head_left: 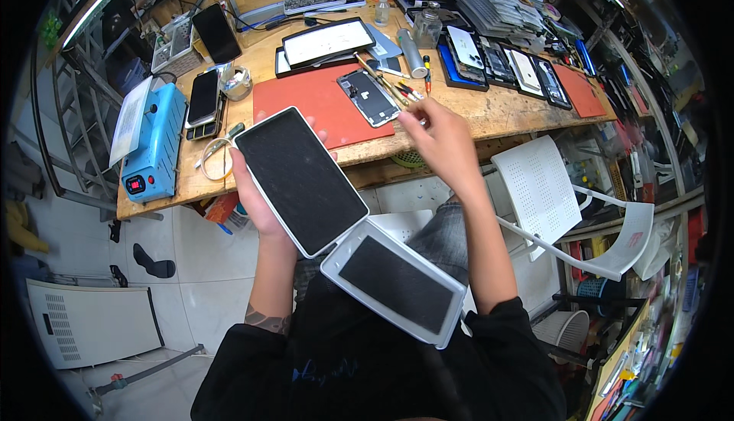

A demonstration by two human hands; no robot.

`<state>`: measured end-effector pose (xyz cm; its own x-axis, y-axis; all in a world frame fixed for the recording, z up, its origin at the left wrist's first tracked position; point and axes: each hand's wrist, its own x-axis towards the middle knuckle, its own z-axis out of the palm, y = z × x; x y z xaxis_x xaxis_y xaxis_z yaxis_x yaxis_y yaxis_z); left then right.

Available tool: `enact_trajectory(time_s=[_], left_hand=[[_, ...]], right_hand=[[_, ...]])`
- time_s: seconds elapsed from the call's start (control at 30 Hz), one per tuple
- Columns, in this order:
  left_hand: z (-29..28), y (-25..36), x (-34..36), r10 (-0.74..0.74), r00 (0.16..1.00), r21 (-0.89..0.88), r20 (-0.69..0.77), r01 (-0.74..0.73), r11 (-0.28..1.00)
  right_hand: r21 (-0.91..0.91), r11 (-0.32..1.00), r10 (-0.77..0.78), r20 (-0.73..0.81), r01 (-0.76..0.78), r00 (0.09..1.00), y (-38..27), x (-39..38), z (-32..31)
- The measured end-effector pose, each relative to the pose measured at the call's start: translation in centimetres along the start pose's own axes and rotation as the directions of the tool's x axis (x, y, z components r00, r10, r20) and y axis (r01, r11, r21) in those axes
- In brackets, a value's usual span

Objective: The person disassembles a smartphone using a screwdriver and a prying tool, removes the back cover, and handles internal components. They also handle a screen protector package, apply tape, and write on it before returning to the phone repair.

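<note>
My left hand point(258, 195) grips a white hinged box, its black-lined upper half point(302, 180) raised over the bench's front edge. The other half, with a white rim point(330, 272) around a dark rectangular inside, hangs open over my lap. Thumb and fingers of my right hand point(440, 138) are pinched together at the bench edge; what is between them, if anything, is too small to make out. Just left of those fingertips lies a phone screen assembly point(367, 98), dark back side up, on a red mat point(306, 89). Several thin tools point(409, 92) lie beside it.
A blue machine point(157, 146) and phones point(204, 98) stand at the bench's left. Framed panels point(329, 41), a bottle point(381, 10), a grey cylinder point(413, 54) and phone parts in trays point(466, 54) sit behind. A white chair point(539, 184) is at my right.
</note>
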<state>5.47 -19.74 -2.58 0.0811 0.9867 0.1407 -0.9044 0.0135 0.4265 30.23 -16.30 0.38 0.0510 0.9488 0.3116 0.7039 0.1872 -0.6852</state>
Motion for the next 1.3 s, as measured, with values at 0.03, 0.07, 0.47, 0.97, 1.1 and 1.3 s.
enact_trajectory(time_s=[0.03,0.07,0.47,0.97,1.1,1.3], left_hand=[[-0.3,0.4,0.3,0.004,0.999,0.041,-0.035,-0.003,0.999],[-0.7,0.7,0.7,0.016,0.999,0.020,-0.029,-0.015,1.000],[-4.5,1.5,5.6,-0.044,0.995,0.086,-0.091,0.052,0.995],[-3.3,-0.6,4.9,0.013,0.987,-0.011,-0.160,-0.015,1.000],[-3.5,-0.5,4.8,0.048,0.988,0.011,-0.145,-0.047,0.999],[-3.1,-1.4,4.3,0.064,0.995,0.009,-0.074,-0.064,0.998]], right_hand=[[-0.124,0.989,-0.079,-0.033,0.074,0.996,0.7,1.1,1.8],[-0.282,0.958,-0.064,-0.035,0.052,0.997,1.3,1.9,3.4],[-0.120,0.992,0.058,0.064,-0.050,0.996,3.1,4.7,6.6],[0.708,0.658,0.011,0.331,-0.256,0.944,-1.9,-0.5,4.5],[0.347,0.929,-0.149,0.035,0.128,0.988,-3.9,-1.1,4.9],[-0.116,0.880,-0.471,-0.098,0.460,0.877,-7.0,-1.9,7.3]])
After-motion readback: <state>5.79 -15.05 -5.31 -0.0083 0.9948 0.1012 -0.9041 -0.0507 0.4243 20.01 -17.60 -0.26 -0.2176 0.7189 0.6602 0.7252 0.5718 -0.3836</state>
